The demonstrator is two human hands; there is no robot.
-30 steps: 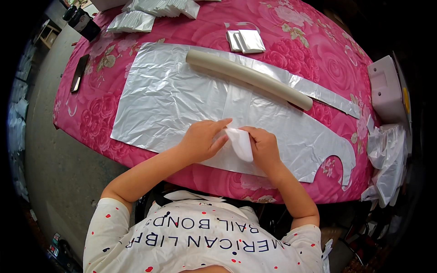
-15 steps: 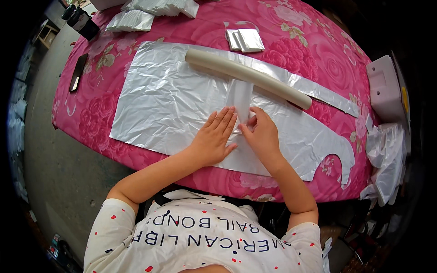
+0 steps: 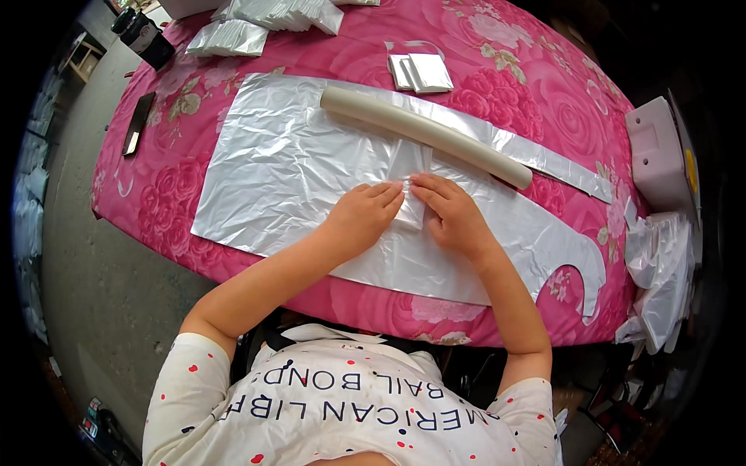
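Note:
A thin white plastic sheet (image 3: 272,155), cut like a disposable apron with a curved notch at the right, lies spread on the table. On its middle a narrow folded plastic strip (image 3: 407,158) runs from under a long beige tube (image 3: 423,132) toward me. The fingers of my left hand (image 3: 362,220) are together and bent, with their tips at the strip's left side. My right hand (image 3: 454,213) meets it from the other side, fingertips closed on the strip and thumb bent inward. The fingertips of both hands nearly touch, partly hiding the film beneath.
A pink floral tablecloth (image 3: 167,210) covers the table. Small folded white packets (image 3: 427,74) lie beyond the tube, with stacks of packets (image 3: 287,15) at the far left. A phone-like dark object (image 3: 138,124) and a dark jar (image 3: 143,37) sit left; a pale box (image 3: 657,155) stands right.
My left hand has gone from lying flat to bent fingertips at the strip. My right hand has moved slightly up, its fingers now closer to the left. The strip's visible upper part looks shorter.

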